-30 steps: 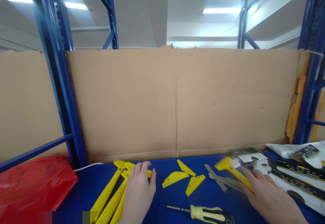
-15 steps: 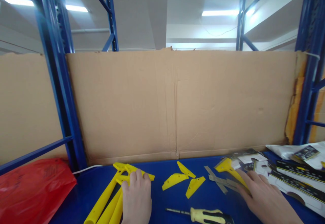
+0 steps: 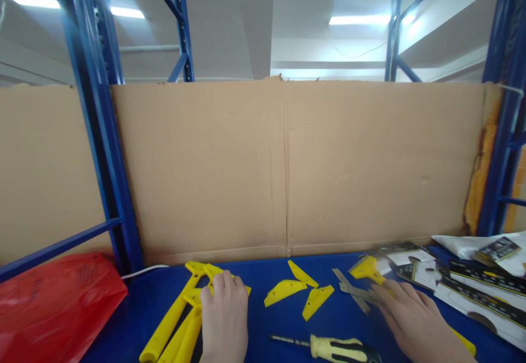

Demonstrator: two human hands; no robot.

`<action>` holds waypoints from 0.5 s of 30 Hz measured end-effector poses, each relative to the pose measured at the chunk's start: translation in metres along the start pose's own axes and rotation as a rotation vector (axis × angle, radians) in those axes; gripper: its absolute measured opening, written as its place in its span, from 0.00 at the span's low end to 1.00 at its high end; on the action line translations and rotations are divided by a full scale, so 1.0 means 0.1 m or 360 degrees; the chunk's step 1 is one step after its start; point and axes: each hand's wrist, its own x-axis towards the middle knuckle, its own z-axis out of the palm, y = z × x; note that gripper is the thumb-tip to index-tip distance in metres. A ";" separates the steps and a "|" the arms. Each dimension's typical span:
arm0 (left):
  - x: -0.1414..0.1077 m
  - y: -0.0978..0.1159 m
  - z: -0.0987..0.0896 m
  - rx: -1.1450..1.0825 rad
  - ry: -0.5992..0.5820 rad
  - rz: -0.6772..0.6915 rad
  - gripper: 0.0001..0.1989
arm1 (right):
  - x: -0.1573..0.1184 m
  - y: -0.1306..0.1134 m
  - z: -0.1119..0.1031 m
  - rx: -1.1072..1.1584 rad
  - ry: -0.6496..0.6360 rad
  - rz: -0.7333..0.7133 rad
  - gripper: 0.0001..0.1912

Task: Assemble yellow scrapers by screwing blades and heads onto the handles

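My left hand [image 3: 225, 313] has its fingers curled over the heads of several yellow scraper handles [image 3: 170, 322] at the lower left. On the right, my right hand [image 3: 411, 311] lies over a yellow scraper [image 3: 365, 268], whose head shows past the fingers and whose handle end shows below the wrist. Its fingertips are beside thin metal blades [image 3: 355, 293], and what they grip is unclear. Three yellow blade covers [image 3: 284, 291] lie between the hands. A screwdriver [image 3: 337, 347] with a cream and black handle lies in front of them.
A red plastic bag [image 3: 61, 308] is at the left. Black-and-white packages [image 3: 485, 302] pile up at the right. A cardboard panel [image 3: 213, 171] stands behind the blue surface [image 3: 255, 341], between blue rack posts [image 3: 117, 187].
My right hand has shifted on the yellow scraper, and the scraper's handle end now shows below my wrist. My left hand stays on the handles. The view has moved slightly.
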 end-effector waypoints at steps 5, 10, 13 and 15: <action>0.00 0.00 -0.04 0.0001 -0.0069 0.0012 0.25 | 0.02 -0.01 -0.07 -0.0057 -0.0286 0.0057 0.24; -0.02 -0.01 0.01 -0.0026 -0.0131 0.0049 0.25 | 0.03 -0.04 -0.17 -0.0096 -0.0383 0.0084 0.28; -0.01 -0.01 0.05 -0.0068 -0.0146 0.0083 0.23 | 0.03 -0.02 -0.12 -0.0127 -0.0342 0.0077 0.30; -0.01 0.00 0.06 -0.0108 -0.0154 0.0108 0.22 | 0.02 0.02 -0.04 -0.0144 -0.0288 0.0063 0.29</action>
